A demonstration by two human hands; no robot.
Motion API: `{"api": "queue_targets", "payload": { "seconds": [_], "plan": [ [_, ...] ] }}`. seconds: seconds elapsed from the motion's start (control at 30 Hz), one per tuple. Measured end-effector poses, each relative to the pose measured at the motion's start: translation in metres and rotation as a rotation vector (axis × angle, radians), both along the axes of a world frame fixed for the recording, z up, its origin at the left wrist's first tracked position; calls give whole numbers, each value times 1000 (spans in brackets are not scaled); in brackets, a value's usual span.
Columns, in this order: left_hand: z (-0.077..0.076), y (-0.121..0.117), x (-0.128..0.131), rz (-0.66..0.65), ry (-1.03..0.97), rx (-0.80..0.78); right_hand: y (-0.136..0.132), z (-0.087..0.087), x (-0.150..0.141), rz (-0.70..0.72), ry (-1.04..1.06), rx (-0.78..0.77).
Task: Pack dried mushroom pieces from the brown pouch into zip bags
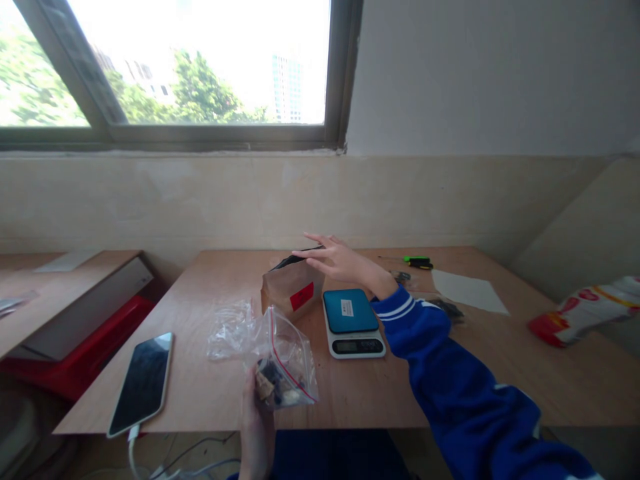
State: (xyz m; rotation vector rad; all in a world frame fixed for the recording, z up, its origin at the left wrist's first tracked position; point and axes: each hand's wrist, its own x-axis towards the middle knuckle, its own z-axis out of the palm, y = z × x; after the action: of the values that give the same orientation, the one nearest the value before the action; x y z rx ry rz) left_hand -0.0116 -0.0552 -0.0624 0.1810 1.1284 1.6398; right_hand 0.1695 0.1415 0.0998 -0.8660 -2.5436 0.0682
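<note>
- The left hand [257,410] grasped the zip bag [300,363] of mixed pieces [270,381] over the tabletop [200,400].
- The right hand [345,262], fingers loosely extended, was at the kraft-paper pouch [280,290] mouth, beside the digital scale [354,311].
- Likely the pouch's opening was being handled; the next move seemingly called for a steady rim.

The room here is a workroom or office; which one is unclear. Indicators: wooden desk [200,400], digital scale [354,320], green-handled screwdriver [417,259], metal-framed window [210,137].
</note>
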Motion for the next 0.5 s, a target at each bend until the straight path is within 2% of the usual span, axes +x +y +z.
{"api": "queue_targets", "payload": {
  "seconds": [0.07, 0.17, 0.2, 0.27, 0.33, 0.4, 0.5],
  "plan": [
    [0, 0, 1, 5, 12, 7, -1, 0, 0, 15, 45, 1],
    [1, 0, 1, 13, 8, 10, -16, 4, -1, 64, 247, -29],
    [2, 1, 1, 17, 8, 12, -25, 7, -2, 94, 320, -86],
    [4, 1, 2, 22, 11, 24, -47, 11, -3, 194, 379, -303],
    [6, 2, 4, 25, 14, 49, -70, 11, -4, 346, 263, -581],
    [9, 3, 7, 40, 25, 71, -89, 5, -7, 450, 102, -740],
    [11, 2, 12, 43, 76, 105, -103, -14, -14, 381, 6, -686]
  ]
}}
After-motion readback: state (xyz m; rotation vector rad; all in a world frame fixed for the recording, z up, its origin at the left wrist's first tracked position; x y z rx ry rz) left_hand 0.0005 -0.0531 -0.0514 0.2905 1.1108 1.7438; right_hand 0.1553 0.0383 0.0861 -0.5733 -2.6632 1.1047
